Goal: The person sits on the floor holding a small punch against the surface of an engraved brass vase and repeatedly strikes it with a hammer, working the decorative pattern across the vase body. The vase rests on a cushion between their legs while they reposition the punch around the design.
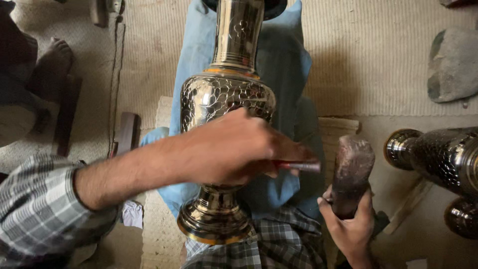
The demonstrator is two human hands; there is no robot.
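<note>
My right hand point(351, 226) sits nearest, low at the right edge of view. It is clamped around the lower end of a dark, blunt mallet point(352, 172), which stands nearly upright with its rounded head uppermost.

Just left of it, over my checked lap, stands the flared foot of a brass vase point(224, 99). The vase lies along my legs, foot toward me and neck pointing away, resting on a blue cloth point(286, 65).

My left hand point(234, 149) reaches in from the left, checked sleeve point(35, 199) rolled back at the forearm. It crosses the vase between the belly and the foot and hides that section. Its fingers are closed on a thin metal chisel point(298, 166), whose tip points right, toward the mallet. The two hands are near each other but apart.

Beyond the left hand, the belly of the vase shows a hammered, scale-like pattern. An orange band marks the shoulder, and the neck is engraved.

To the right, a second dark vase point(438, 157) lies on the floor. Farther off, a grey stone point(453, 65) rests on the woven mat point(373, 55). At the far left, another person's bare foot point(52, 62) is visible.
</note>
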